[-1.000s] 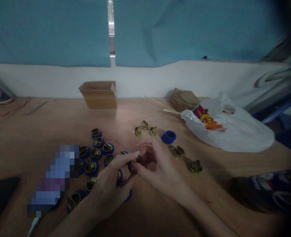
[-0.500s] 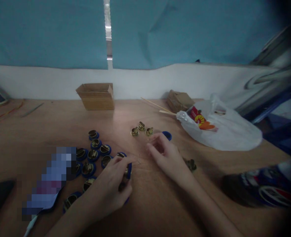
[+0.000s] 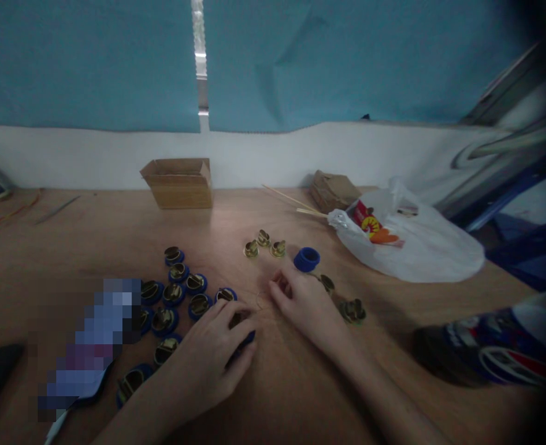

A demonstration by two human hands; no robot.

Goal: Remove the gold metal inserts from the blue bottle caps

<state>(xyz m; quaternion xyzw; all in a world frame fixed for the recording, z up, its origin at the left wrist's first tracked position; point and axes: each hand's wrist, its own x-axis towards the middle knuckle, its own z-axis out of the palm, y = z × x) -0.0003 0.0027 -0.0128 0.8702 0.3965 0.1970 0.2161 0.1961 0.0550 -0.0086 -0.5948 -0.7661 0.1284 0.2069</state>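
My left hand [image 3: 210, 361] lies low on the wooden table [image 3: 273, 383], fingers curled over a blue cap with a brass insert [image 3: 241, 329]. My right hand [image 3: 303, 306] rests beside it, thumb and forefinger pinched at a thin wire ring [image 3: 260, 301] on the table. Several assembled blue caps with brass inserts [image 3: 175, 296] are grouped to the left. An empty blue cap [image 3: 307, 259] stands just beyond my right hand. Three loose brass pieces [image 3: 264, 244] lie farther back, and other brass pieces [image 3: 352, 310] lie to the right of my right hand.
An open cardboard box [image 3: 178, 182] stands at the back by the wall. A white plastic bag [image 3: 407, 241] and a brown packet [image 3: 333, 190] with thin sticks [image 3: 296, 203] lie at the back right. A pixelated object [image 3: 92, 346] lies at the left. Dark printed cloth [image 3: 490, 352] is on the right.
My hands have parted. The left hand has lowered the blue cap to the table. The right hand went toward the empty blue cap, then drew back to the wire ring.
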